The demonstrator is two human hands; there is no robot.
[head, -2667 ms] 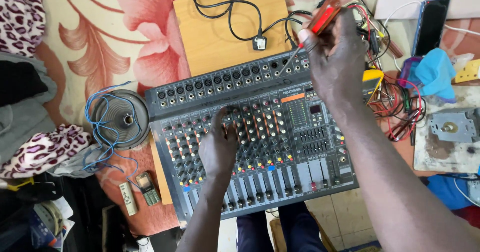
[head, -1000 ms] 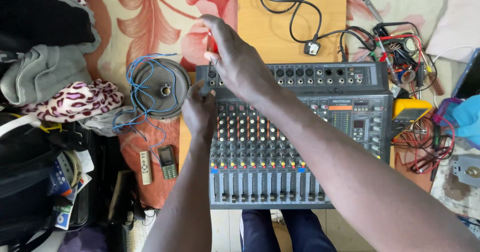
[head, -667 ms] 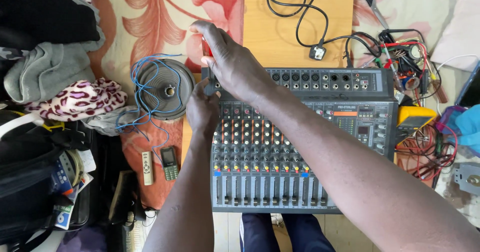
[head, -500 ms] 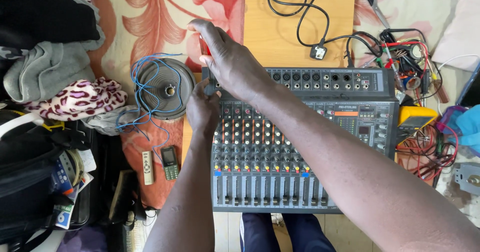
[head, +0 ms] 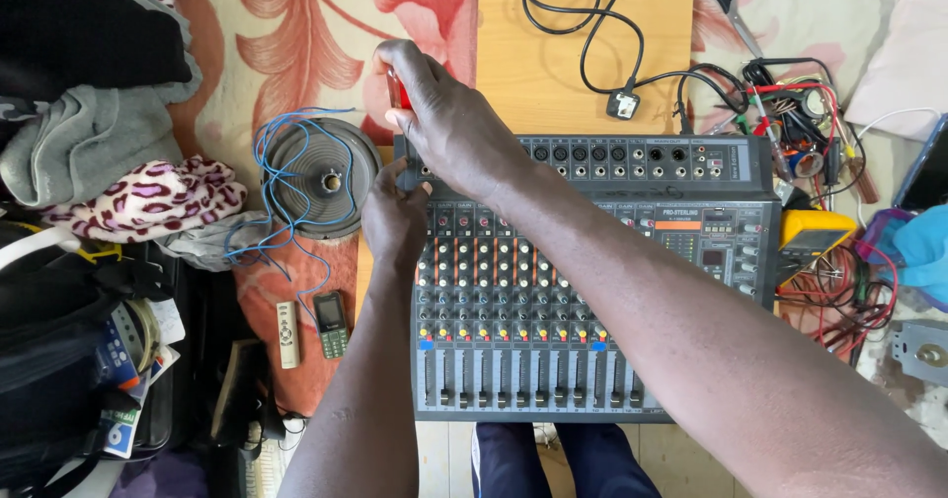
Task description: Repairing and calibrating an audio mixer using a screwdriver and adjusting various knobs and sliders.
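Grey mixer [head: 592, 291], rows of coloured knobs; right hand [head: 444, 123] grips red-handled screwdriver [head: 397, 91].

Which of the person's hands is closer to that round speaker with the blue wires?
The left hand. It rests on the mixer's left edge, just right of the speaker. The right hand, gripping a red-handled tool, is farther right.

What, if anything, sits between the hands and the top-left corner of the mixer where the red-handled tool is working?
Nothing visible. The right hand grips the red-handled tool directly over the top-left corner of the mixer, and the left hand rests against that same edge. The speaker cone with blue wire lies off to the left.
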